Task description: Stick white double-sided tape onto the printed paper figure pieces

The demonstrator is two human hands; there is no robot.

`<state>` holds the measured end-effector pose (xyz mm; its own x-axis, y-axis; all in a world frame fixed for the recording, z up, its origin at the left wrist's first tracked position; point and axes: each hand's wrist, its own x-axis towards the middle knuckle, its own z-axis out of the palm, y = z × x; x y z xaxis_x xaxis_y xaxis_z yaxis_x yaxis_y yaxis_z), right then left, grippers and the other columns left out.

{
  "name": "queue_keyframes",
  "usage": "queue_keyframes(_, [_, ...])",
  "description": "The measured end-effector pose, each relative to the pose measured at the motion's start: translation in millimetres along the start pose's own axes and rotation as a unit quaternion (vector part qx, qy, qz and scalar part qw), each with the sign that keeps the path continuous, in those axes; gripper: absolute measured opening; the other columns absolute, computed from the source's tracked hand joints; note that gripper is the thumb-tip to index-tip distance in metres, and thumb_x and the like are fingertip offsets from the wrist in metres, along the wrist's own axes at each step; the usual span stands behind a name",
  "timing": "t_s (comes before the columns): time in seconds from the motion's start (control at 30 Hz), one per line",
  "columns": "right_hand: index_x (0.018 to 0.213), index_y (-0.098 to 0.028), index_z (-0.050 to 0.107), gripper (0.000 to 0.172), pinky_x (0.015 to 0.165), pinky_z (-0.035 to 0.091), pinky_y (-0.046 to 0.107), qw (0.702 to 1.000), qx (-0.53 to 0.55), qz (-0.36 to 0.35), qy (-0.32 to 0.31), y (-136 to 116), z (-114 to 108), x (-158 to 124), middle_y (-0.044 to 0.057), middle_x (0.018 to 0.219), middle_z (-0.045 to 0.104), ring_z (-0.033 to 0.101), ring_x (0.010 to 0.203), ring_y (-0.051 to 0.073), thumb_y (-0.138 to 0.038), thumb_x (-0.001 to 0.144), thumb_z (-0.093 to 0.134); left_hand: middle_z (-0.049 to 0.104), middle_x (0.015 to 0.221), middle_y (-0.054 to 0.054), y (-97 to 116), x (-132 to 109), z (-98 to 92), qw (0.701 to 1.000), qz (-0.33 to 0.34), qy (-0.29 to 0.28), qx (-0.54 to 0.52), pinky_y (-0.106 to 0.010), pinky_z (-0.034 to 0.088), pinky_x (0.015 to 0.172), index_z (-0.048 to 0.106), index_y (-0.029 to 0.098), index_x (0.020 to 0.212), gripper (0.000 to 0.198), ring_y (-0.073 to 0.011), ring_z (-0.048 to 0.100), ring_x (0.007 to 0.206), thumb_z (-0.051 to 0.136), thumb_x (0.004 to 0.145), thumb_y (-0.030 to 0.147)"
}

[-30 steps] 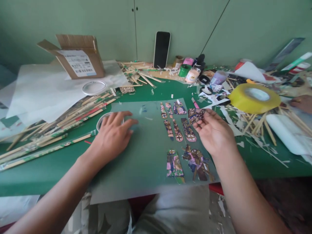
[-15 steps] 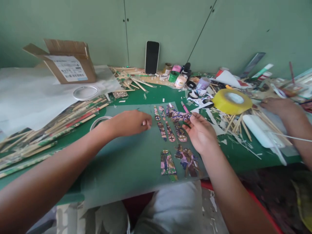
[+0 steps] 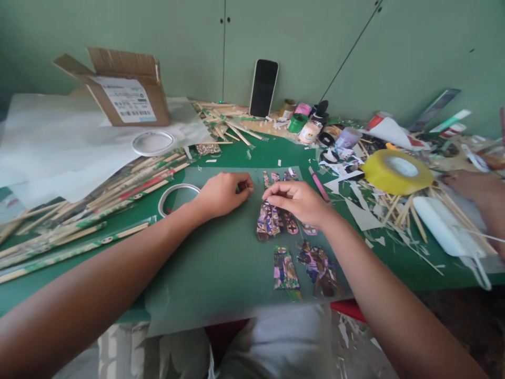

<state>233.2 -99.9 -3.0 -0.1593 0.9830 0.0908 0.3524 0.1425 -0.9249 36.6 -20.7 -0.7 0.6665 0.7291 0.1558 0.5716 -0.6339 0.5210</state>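
Note:
My right hand (image 3: 298, 202) pinches a patterned paper cut-out (image 3: 269, 221) by its upper end, and the piece hangs over the translucent sheet (image 3: 213, 258). To its left, my left hand (image 3: 229, 193) hovers above the sheet with its fingers curled together; whether anything small is between them is hidden. More patterned pieces lie in rows beneath and beside my right hand. Nearer my lap are a trapezoid-shaped piece (image 3: 284, 269) and a larger figure cut-out (image 3: 319, 267). A tape ring (image 3: 162, 202) touches my left wrist's far side.
An open cardboard box (image 3: 130, 100), wrapped sticks (image 3: 90, 239) and a phone (image 3: 264, 88) stand or lie around. Paint jars (image 3: 310, 131), yellow tape (image 3: 396, 171), a white glue gun (image 3: 442, 226) and paper scraps are right. Another person's hand (image 3: 469, 187) rests there.
My right hand has moved left with the cut-out, which now hangs down instead of lying sideways. My left hand has curled its fingers more. The whole view has shifted slightly.

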Motion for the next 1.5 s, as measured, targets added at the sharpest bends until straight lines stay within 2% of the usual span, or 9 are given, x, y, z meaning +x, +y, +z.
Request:
queue_keyframes(0.1, [0.084, -0.022, 0.07, 0.01, 0.06, 0.041, 0.027, 1.0, 0.004, -0.005, 0.008, 6.3, 4.7, 2.4, -0.002, 0.075, 0.067, 0.056, 0.065, 0.012, -0.03, 0.079, 0.066, 0.069, 0.075, -0.001, -0.3, -1.0, 0.6, 1.0, -0.013, 0.001, -0.01, -0.025, 0.035, 0.058, 0.07, 0.02, 0.088, 0.015, -0.0134, 0.056, 0.062, 0.056, 0.083, 0.023])
queue_keyframes(0.27, [0.111, -0.025, 0.058, 0.031, 0.05, 0.031, 0.025, 0.997, 0.054, -0.013, 0.059, 12.8, 8.5, -5.3, -0.008, 0.06, 0.054, 0.04, 0.049, 0.009, -0.03, 0.081, 0.067, 0.069, 0.076, 0.0, -1.3, -1.7, 1.5, 1.0, -0.01, 0.001, -0.008, -0.025, 0.034, 0.059, 0.069, 0.022, 0.088, 0.014, -0.0135, 0.055, 0.063, 0.056, 0.083, 0.025])
queue_keyframes(0.57, [0.104, -0.026, 0.06, 0.027, 0.051, 0.032, 0.027, 0.991, 0.067, -0.025, 0.117, 9.0, 8.3, -5.1, -0.005, 0.065, 0.057, 0.042, 0.052, 0.011, -0.041, 0.082, 0.068, 0.061, 0.063, 0.001, 8.9, -8.8, -5.4, 0.993, 0.059, -0.043, -0.088, -0.024, 0.031, 0.055, 0.069, 0.019, 0.08, 0.032, -0.0103, 0.045, 0.054, 0.051, 0.089, 0.044])
queue_keyframes(0.73, [0.103, -0.025, 0.059, 0.029, 0.052, 0.034, 0.027, 0.991, 0.055, -0.034, 0.121, 7.5, 13.6, -5.1, -0.005, 0.068, 0.061, 0.044, 0.052, 0.011, -0.044, 0.082, 0.067, 0.065, 0.068, 0.002, 13.1, -10.7, 0.2, 0.99, 0.057, -0.038, -0.122, -0.022, 0.037, 0.058, 0.067, 0.018, 0.077, 0.017, -0.0091, 0.051, 0.057, 0.059, 0.083, 0.031])
queue_keyframes(0.9, [0.096, -0.025, 0.063, 0.022, 0.066, 0.043, 0.03, 0.973, 0.001, -0.057, 0.225, 10.2, 11.2, -4.1, 0.0, 0.083, 0.067, 0.056, 0.07, 0.014, -0.043, 0.084, 0.064, 0.066, 0.066, 0.003, 13.5, -8.7, 1.6, 0.985, 0.014, -0.022, -0.172, -0.022, 0.041, 0.061, 0.067, 0.017, 0.076, 0.012, -0.0087, 0.053, 0.057, 0.059, 0.081, 0.023])
queue_keyframes(1.17, [0.069, -0.023, 0.061, 0.021, 0.077, 0.045, 0.035, 0.977, -0.072, -0.106, 0.169, 10.3, 4.3, -7.1, 0.002, 0.08, 0.063, 0.059, 0.083, 0.018, -0.036, 0.085, 0.063, 0.07, 0.068, 0.002, 20.2, -10.4, 1.6, 0.967, -0.039, -0.051, -0.247, -0.022, 0.043, 0.06, 0.072, 0.016, 0.076, 0.015, -0.0094, 0.056, 0.059, 0.062, 0.078, 0.027])
queue_keyframes(1.27, [0.067, -0.022, 0.061, 0.023, 0.081, 0.045, 0.036, 0.973, -0.076, -0.114, 0.187, 10.6, 4.7, -7.0, 0.003, 0.081, 0.063, 0.059, 0.086, 0.019, -0.037, 0.084, 0.064, 0.072, 0.071, 0.001, 20.5, -11.5, 2.0, 0.971, -0.039, -0.043, -0.23, -0.022, 0.046, 0.063, 0.074, 0.017, 0.082, 0.019, -0.0112, 0.061, 0.064, 0.06, 0.08, 0.028])
queue_keyframes(1.4, [0.07, -0.023, 0.063, 0.02, 0.076, 0.045, 0.033, 0.96, 0.001, -0.108, 0.259, 15.0, -3.3, -7.8, 0.002, 0.081, 0.062, 0.058, 0.081, 0.017, -0.039, 0.082, 0.067, 0.075, 0.086, -0.002, 16.9, -13.1, 3.3, 0.984, -0.039, -0.01, -0.176, -0.025, 0.05, 0.07, 0.07, 0.018, 0.112, 0.033, -0.0151, 0.066, 0.076, 0.057, 0.082, 0.025])
queue_keyframes(1.5, [0.073, -0.024, 0.063, 0.02, 0.065, 0.042, 0.03, 0.934, 0.115, -0.059, 0.334, 21.2, -14.8, -8.0, -0.001, 0.071, 0.055, 0.053, 0.067, 0.014, -0.043, 0.077, 0.07, 0.072, 0.105, -0.004, 13.0, -14.3, 4.4, 0.994, 0.057, -0.023, -0.091, -0.031, 0.051, 0.083, 0.065, 0.02, 0.119, 0.037, -0.0172, 0.066, 0.089, 0.055, 0.084, 0.018])
